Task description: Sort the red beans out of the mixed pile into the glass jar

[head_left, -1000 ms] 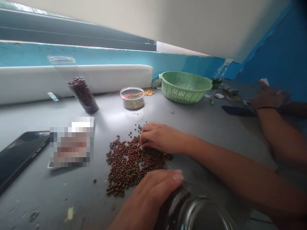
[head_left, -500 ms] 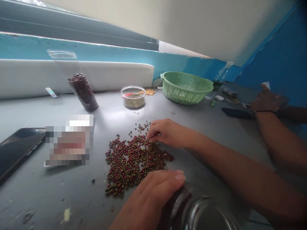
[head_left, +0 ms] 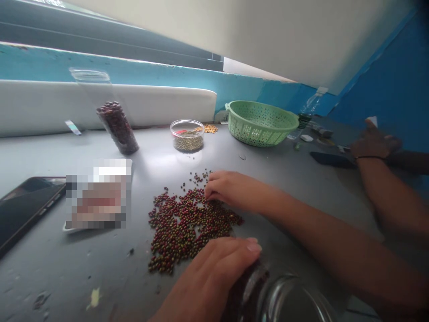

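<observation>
A loose spread of small red and green beans (head_left: 184, 228) lies on the grey table. At its far right edge my right hand (head_left: 224, 188) reaches down with thumb and fingers pinched together among the beans; whatever is between the fingertips is hidden. My left hand (head_left: 214, 268) lies over the side of a clear jar (head_left: 254, 290) at the bottom of the view, fingers curved around it. The jar has dark red contents, and its round mouth faces me. A few dark beans are scattered beyond the spread, near my right fingertips.
At the back stand a tall clear container (head_left: 117, 125) of dark beans, a round tub (head_left: 188, 142) of small green beans and a green basket (head_left: 261, 125). A phone (head_left: 30, 205) and a blurred-out packet (head_left: 100, 197) lie left. Another person's hands (head_left: 375, 143) are at the right.
My right hand's thumb and fingers have come together, closing the gap between them. My left hand stays on the jar. The view has shifted slightly.
</observation>
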`<state>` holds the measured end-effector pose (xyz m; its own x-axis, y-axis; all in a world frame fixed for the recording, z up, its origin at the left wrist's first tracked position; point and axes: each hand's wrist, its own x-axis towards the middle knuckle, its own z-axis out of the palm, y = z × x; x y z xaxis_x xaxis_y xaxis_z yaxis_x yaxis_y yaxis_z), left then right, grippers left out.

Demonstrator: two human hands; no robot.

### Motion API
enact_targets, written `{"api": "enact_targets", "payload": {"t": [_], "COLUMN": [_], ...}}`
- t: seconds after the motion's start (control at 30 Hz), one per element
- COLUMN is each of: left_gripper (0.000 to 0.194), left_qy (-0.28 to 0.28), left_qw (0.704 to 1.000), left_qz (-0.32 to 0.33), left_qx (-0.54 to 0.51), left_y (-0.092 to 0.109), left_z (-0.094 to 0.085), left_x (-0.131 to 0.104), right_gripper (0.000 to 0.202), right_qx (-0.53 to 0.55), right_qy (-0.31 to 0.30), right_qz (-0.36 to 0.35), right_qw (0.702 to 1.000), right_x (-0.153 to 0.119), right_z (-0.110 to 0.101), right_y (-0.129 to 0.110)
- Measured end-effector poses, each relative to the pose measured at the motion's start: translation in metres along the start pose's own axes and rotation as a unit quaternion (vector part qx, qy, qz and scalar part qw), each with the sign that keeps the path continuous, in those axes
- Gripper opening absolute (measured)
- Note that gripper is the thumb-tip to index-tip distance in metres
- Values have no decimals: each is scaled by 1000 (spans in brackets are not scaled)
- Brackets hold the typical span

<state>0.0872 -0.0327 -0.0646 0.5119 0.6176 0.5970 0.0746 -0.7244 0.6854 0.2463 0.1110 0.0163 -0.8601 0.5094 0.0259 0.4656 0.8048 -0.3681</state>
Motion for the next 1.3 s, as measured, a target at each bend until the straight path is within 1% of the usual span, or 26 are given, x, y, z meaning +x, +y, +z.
{"api": "enact_targets", "payload": {"t": [0.13, 0.23, 0.33, 0.43, 0.6, 0.73, 0.9, 1.1, 1.3], "left_gripper": [75, 72, 71, 74, 70, 71, 68, 68, 66], "left_qy": [0, 4, 2, 2, 16, 31, 16, 20, 21], "left_qw": [1000, 1000, 1000, 1000, 999, 999, 1000, 999, 999], "left_qz": [0, 6, 11, 10, 28, 33, 22, 24, 23], "left_qx": [15, 16, 15, 14, 12, 13, 14, 14, 12], "left_y": [2, 3, 3, 3, 4, 4, 3, 6, 7], "left_z": [0, -1, -1, -1, 0, 2, 1, 0, 0], "left_x": [-1, -1, 0, 1, 3, 4, 3, 3, 4], "right_gripper": [19, 17, 17, 16, 18, 18, 17, 16, 18], "right_qx": [-38, -9, 19, 18, 5, 12, 26, 43, 37], "right_qy": [-7, 14, 36, 15, -3, -1, 32, 2, 4], "right_qz": [-12, -37, -43, -38, -36, -44, -51, -28, -24], "right_qw": [999, 999, 998, 999, 999, 999, 998, 999, 999], "right_x": [-2, -3, -2, -1, -1, -3, -2, 1, 2], "right_z": [-1, -1, 1, 2, 3, 4, 5, 4, 6], "right_y": [-2, 0, 1, 1, 5, 9, 7, 0, -2]}}
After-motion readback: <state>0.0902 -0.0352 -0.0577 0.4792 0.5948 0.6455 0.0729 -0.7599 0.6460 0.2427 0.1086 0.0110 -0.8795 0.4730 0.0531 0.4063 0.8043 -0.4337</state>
